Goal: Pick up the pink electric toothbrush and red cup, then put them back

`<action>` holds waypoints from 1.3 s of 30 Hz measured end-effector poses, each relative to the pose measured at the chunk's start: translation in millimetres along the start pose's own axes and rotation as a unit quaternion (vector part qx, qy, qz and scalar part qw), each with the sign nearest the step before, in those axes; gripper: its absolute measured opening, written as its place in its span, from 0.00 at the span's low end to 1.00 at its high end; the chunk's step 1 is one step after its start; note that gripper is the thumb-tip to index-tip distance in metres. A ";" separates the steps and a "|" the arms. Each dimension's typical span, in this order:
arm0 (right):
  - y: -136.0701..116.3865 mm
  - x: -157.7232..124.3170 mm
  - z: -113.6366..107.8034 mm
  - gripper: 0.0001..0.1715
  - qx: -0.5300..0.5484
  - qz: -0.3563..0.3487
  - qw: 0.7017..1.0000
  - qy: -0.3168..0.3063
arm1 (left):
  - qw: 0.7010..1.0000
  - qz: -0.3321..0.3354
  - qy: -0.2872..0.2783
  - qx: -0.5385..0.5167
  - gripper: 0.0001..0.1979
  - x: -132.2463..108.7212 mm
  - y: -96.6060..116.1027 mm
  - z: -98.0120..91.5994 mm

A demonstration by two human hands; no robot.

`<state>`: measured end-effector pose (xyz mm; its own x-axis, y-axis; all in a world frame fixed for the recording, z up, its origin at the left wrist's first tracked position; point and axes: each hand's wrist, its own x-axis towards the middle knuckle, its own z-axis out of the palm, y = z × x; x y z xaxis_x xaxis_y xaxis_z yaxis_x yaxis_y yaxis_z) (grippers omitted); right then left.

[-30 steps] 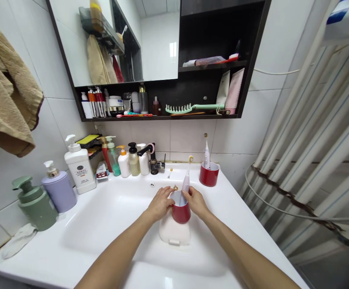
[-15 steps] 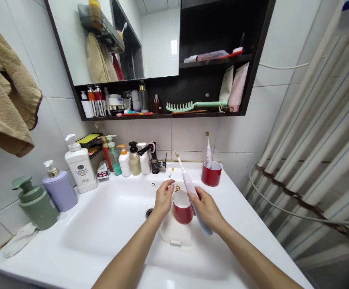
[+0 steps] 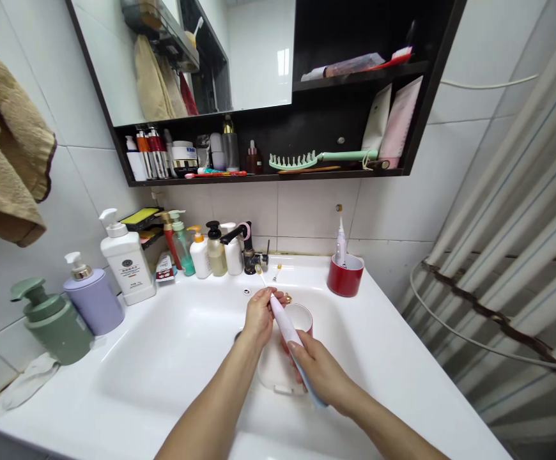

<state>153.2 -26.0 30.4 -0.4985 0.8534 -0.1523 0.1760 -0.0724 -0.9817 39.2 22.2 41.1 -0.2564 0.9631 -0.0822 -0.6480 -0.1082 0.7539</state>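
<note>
A pale pink and blue electric toothbrush [image 3: 285,322] is held at a slant above the sink, bristles up and to the left. My right hand [image 3: 321,367] is wrapped round its lower handle. At the top of the handle, my left hand [image 3: 259,314] has its thumb and fingers on the brush neck. Behind the handle, a red cup [image 3: 307,317] with a white inside is partly hidden, along with a whitish translucent container [image 3: 271,374] in the sink. A small brush head [image 3: 277,273] lies on the sink's back ledge, right of the black faucet [image 3: 249,252].
Another red cup [image 3: 345,281] with a second toothbrush [image 3: 340,246] stands on the back right ledge. Several pump bottles line the left and back edges, among them a purple one [image 3: 94,303]. A dark cabinet [image 3: 259,180] hangs above; a towel [image 3: 4,147] is at left.
The toothbrush has moved left and down in my right hand. My left hand has come onto its neck. The view has shifted slightly.
</note>
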 end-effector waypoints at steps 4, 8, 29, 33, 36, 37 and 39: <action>0.3 0.7 -2.6 0.14 0.016 0.022 0.999 -0.022 | 1.000 0.003 0.015 -0.018 0.02 0.4 -2.4 1.6; -1.8 0.3 -0.7 0.14 -0.019 0.012 1.000 -0.006 | 0.999 0.014 0.031 -0.032 0.02 0.3 -3.7 0.8; 0.7 1.6 -0.1 0.12 -0.084 0.002 0.996 0.018 | 0.995 0.008 0.075 -0.058 0.04 1.9 -4.8 2.3; 0.5 2.0 -0.7 0.11 -0.116 -0.015 0.993 0.027 | 0.995 0.009 0.080 -0.066 0.05 1.5 -4.1 4.1; 0.1 1.2 0.3 0.13 -0.027 0.037 0.998 -0.033 | 0.994 -0.004 0.083 -0.067 0.06 1.4 -3.0 4.8; 0.4 1.2 0.5 0.13 -0.030 0.036 0.998 -0.031 | 0.994 -0.004 0.086 -0.066 0.06 1.5 -2.8 4.8; 0.9 1.5 0.6 0.12 -0.080 0.013 0.997 -0.002 | 0.994 0.002 0.093 -0.064 0.07 2.2 -2.9 4.6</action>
<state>152.1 -25.1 29.2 -0.4952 0.8504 -0.1780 0.3224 -0.0103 -0.9465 43.9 25.7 41.7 -0.3795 0.9016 -0.2075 -0.7292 -0.1535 0.6669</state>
